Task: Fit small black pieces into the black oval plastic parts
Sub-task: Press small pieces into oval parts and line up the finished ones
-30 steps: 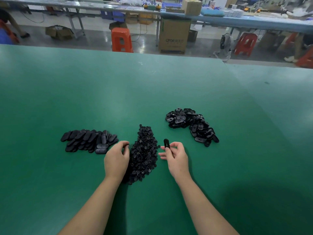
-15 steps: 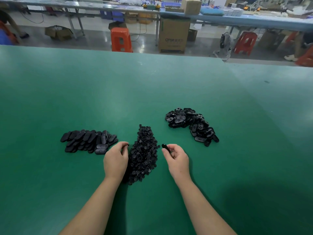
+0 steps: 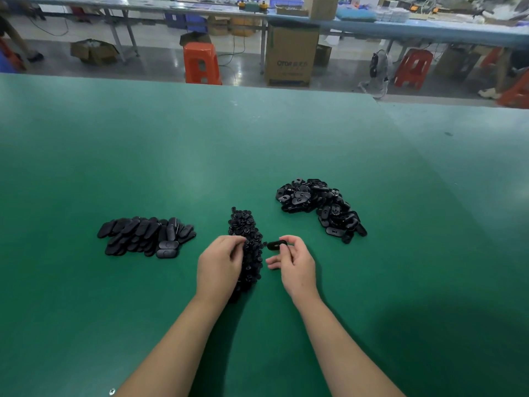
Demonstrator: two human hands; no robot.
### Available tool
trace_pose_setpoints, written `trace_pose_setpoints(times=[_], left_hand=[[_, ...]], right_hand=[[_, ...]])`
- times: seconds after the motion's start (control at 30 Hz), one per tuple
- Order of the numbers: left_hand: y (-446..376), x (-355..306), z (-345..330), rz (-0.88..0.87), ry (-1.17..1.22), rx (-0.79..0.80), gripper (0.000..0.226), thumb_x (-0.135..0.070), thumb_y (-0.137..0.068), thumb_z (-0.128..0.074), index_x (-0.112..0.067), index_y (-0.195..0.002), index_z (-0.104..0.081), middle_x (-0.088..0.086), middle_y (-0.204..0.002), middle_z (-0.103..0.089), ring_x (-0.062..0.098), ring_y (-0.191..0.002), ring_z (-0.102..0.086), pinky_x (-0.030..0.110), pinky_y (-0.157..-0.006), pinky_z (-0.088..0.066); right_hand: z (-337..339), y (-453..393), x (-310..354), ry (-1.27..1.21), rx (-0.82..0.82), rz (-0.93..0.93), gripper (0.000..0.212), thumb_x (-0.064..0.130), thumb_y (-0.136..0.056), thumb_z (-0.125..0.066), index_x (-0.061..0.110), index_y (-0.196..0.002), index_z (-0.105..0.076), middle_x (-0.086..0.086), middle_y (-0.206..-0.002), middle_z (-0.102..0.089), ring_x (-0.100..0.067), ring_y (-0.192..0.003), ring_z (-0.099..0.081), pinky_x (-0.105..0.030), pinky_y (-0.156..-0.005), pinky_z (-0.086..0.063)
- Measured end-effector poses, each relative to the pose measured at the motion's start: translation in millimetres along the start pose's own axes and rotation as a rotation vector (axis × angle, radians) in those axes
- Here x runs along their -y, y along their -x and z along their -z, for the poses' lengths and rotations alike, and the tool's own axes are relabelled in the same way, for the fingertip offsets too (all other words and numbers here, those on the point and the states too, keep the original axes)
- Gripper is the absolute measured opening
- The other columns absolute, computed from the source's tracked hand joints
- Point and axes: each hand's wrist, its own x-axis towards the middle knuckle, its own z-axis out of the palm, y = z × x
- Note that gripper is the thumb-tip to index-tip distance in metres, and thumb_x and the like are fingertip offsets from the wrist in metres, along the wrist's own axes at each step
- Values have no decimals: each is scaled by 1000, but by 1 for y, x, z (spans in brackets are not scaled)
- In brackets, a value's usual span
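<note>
A light, stiff black oval plastic part point(image 3: 275, 245) is pinched at one end by the right hand point(image 3: 294, 266), while small black pieces point(image 3: 248, 247), judged easily dropped, are fingered by the left hand point(image 3: 219, 267), whose grip cannot be told.

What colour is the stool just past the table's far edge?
Orange-red; the stool shows clearly in the head view.

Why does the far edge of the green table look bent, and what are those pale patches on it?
Head view: the wide-angle lens bows the green table edge; the pale patches are soft glare from overhead lights; a dark shadow lies at lower right; the black piles are too dark for fine detail, like the oval part in the right hand.
</note>
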Motion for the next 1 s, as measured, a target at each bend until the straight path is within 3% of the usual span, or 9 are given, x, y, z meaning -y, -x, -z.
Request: trace_pose_setpoints(times=[0.13, 0.27, 0.33, 0.5, 0.67, 0.73, 0.87, 0.93, 1.0], left_hand=[[-2, -31, -17, 125, 136, 111, 16, -10, -91, -69, -19, -98, -80, -17, -85, -69, -7, -74, -58, -1, -75, -37], [-5, -40, -29, 217, 165, 204, 18, -12, -93, -64, -20, -100, -79, -17, -85, -68, -10, -77, -58, -1, -71, -38], [-6, -42, -31, 247, 185, 225, 17, -11, -93, -64, -20, -99, -78, -17, -84, -69, -10, -79, -60, 0, -70, -41], [-11, -46, -35, 301, 158, 221, 10, -12, -92, -66, -18, -92, -74, -13, -81, -68, -4, -77, -60, 2, -65, -40], [-16, -47, -33, 293, 137, 282, 11, -10, -89, -66, -17, -87, -74, -9, -81, -71, 6, -79, -64, 22, -75, -51], [-19, -46, -32, 295, 124, 292, 11, -10, -87, -67, -18, -84, -74, -10, -79, -70, 6, -78, -64, 23, -75, -52], [-21, -46, -31, 316, 105, 285, 11, -13, -86, -70, -23, -81, -69, -11, -75, -68, 6, -74, -63, 19, -67, -48], [-21, -47, -31, 313, 62, 279, 10, -22, -86, -73, -26, -86, -63, -13, -78, -65, 7, -76, -61, 21, -66, -46], [-22, -45, -30, 295, 9, 292, 20, -30, -85, -76, -29, -101, -64, -14, -86, -65, 10, -83, -62, 29, -73, -49]], right_hand=[[1, -1, 1, 0, 0, -8, 14, 12, -106, -46, 24, -103, -51, 7, -92, -78, -19, -68, -75, -33, -73, -60], [1, 0, 0, 56, -13, 17, 16, 13, -105, -49, 27, -100, -53, 19, -82, -75, -2, -66, -72, -11, -60, -49], [2, 0, 0, 92, -23, 28, 18, 13, -103, -51, 29, -98, -55, 22, -76, -73, 6, -64, -66, -6, -57, -44], [2, -2, -4, 137, 18, 22, 18, 17, -102, -52, 34, -98, -55, 20, -76, -70, 2, -67, -60, -12, -60, -44], [2, -3, -5, 141, 9, 23, 22, 18, -102, -51, 39, -96, -56, 11, -80, -70, -2, -65, -58, -22, -62, -46], [2, -3, -5, 135, 17, 20, 22, 18, -102, -50, 39, -96, -56, 6, -78, -70, -6, -66, -59, -32, -65, -49], [2, -2, -4, 108, 44, 30, 26, 16, -103, -48, 40, -96, -55, 7, -71, -70, -6, -59, -62, -34, -62, -50], [3, -2, -3, 71, 54, 8, 28, 14, -103, -47, 40, -95, -55, 1, -72, -70, -15, -61, -65, -44, -67, -54], [3, -2, -3, 32, 55, -12, 27, 12, -103, -47, 36, -96, -57, 1, -72, -69, -18, -62, -64, -49, -70, -55]])
